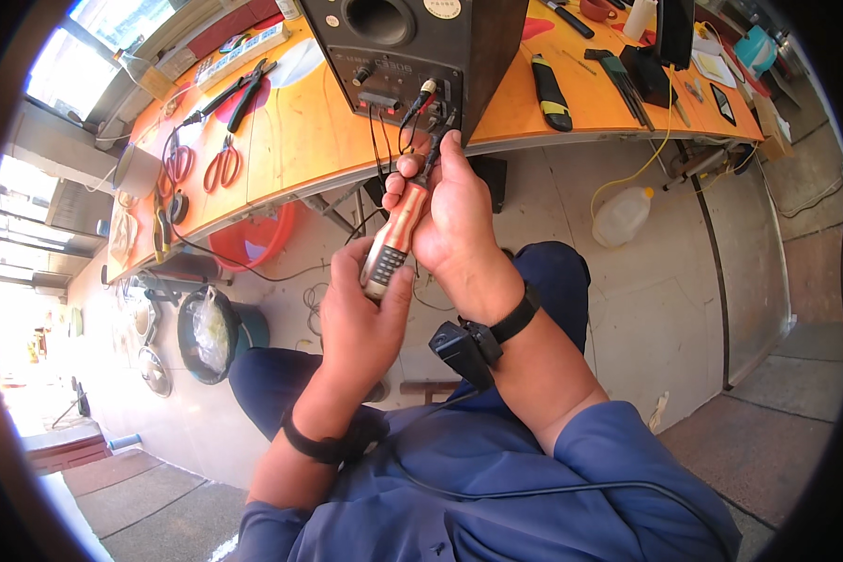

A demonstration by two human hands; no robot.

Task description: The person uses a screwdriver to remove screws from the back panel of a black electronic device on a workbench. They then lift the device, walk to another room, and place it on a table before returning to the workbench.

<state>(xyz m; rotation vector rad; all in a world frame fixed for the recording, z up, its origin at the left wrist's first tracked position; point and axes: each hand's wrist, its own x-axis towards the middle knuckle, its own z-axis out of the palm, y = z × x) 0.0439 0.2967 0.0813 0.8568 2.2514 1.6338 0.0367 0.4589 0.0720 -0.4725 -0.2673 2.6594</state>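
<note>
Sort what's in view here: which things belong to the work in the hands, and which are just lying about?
In use:
- left hand and right hand, both holding the copper-coloured handset
- black cables running to the speaker box

Lying about:
- red-handled scissors
- black pliers
- utility knife
- plastic jug on the floor
- red basin under the table

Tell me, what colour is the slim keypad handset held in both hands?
The slim keypad handset is coppery orange with a dark keypad, gripped by both hands; the head view shows it best.
</note>
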